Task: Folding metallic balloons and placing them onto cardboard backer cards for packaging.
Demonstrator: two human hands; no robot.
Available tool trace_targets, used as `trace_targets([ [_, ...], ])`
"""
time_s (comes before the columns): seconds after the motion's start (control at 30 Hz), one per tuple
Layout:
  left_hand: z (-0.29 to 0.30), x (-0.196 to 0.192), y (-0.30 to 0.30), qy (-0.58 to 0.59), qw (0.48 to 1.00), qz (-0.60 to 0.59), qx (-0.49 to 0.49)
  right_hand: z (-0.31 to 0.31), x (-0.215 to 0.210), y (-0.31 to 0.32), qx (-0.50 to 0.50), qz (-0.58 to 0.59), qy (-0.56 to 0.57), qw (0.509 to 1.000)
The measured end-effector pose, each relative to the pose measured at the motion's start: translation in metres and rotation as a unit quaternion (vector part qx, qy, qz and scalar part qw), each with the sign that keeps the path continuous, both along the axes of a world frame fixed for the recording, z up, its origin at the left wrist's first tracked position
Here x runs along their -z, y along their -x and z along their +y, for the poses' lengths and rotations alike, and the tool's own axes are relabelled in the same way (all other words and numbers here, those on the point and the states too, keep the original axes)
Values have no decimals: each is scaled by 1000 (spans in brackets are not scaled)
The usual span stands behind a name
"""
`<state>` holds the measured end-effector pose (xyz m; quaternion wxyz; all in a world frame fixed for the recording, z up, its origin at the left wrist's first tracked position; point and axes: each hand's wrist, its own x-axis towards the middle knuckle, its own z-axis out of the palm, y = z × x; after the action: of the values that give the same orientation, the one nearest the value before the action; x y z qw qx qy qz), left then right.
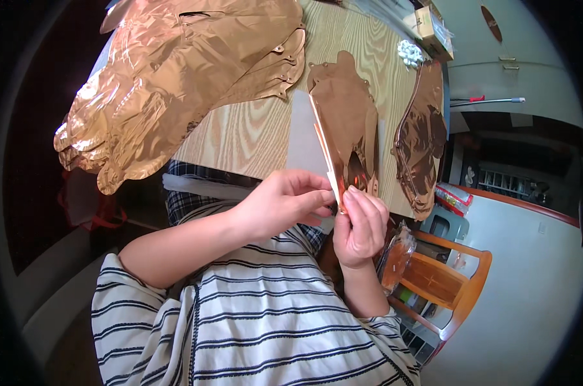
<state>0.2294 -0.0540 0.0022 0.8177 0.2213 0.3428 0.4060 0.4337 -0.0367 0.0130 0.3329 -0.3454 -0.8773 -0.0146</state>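
Far left, I am remotely viewing a heap of copper-coloured foil pieces [175,83], which is covering part of the surface [246,141] and overhanging its edge. The left forearm [182,248] is slanting up and rightward from a striped sleeve [127,315], elbow bending outward. The left hand [294,199] is turning its back upward, fingers curling toward the thumb beside the middle foil piece [346,112]; I cannot tell whether they are pinching its edge. That piece is extending over the surface, its narrow near end sitting between both hands. The right forearm [364,289] is standing steeper; the right hand [362,228] is pinching that end between thumb and bent fingers. Farther right, another foil piece [426,128] is lying along the surface's side, a white clump [410,53] sitting near its far end.
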Motion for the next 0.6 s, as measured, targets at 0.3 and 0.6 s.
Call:
trace_targets([
  [0.3, 4, -3, -5, 115, 991, -37, -48, -4, 14, -2, -14, -22, -35, 999],
  [0.6, 15, -12, -8, 118, 991, -27, -52, -1, 17, -5, -28, 16, -9, 999],
])
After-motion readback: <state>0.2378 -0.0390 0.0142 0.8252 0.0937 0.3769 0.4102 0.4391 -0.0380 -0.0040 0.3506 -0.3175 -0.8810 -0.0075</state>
